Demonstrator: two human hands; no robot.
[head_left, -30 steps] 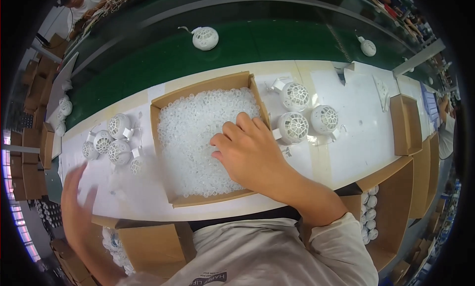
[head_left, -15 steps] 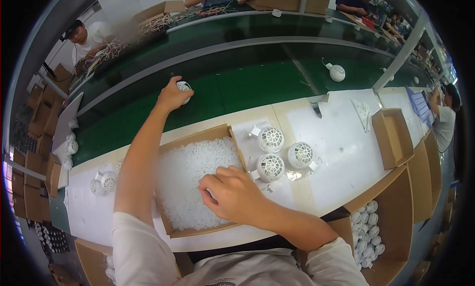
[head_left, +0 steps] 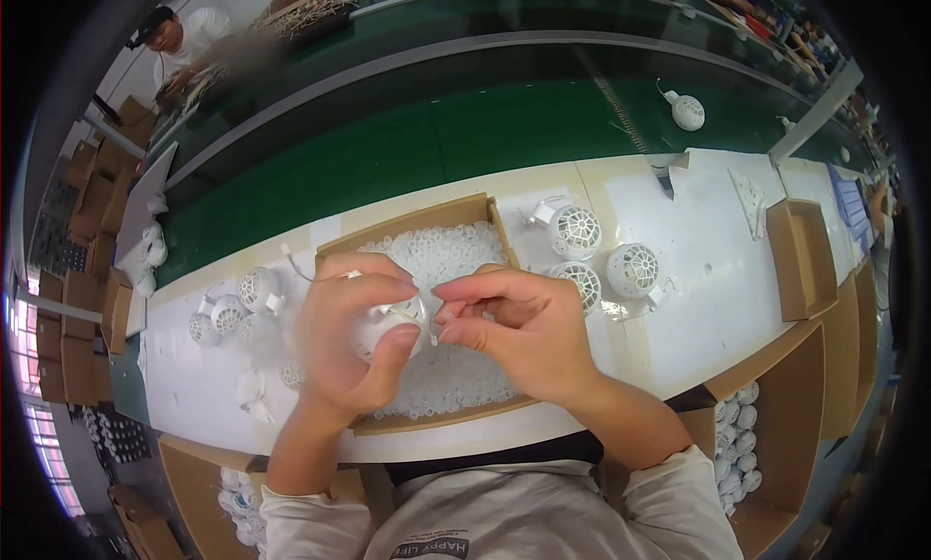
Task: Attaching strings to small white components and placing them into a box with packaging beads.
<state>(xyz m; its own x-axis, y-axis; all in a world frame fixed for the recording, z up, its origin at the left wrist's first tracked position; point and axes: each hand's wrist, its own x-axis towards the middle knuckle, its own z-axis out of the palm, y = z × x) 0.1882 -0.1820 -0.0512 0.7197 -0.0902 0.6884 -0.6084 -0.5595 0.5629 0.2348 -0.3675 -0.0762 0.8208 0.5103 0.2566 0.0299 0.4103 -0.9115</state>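
Observation:
My left hand [head_left: 335,352] is wrapped round a white round plastic housing [head_left: 393,329], thumb and fingers on its sides. A thin wire sticks out past that hand. Pinched close to the housing's right side, the fingertips of my right hand [head_left: 543,332] hold something too small to make out. Both hands are above a shallow cardboard tray [head_left: 417,217] filled with small clear plastic rings [head_left: 451,381]. Right of the tray stand three white ball-shaped housings with latticed faces [head_left: 574,232], one partly behind my right hand. More latticed housings [head_left: 259,288] are on the left.
A green conveyor belt [head_left: 388,162] runs behind the white table [head_left: 718,269], carrying one white housing [head_left: 688,112]. An open brown box [head_left: 803,259] sits at the right. Cartons of white balls [head_left: 737,439] stand low on both sides. A person [head_left: 179,41] is across the belt.
My left hand has come back from the belt with the white housing and now holds it over the tray. My right hand has met it there, fingers pinched. The view has shifted.

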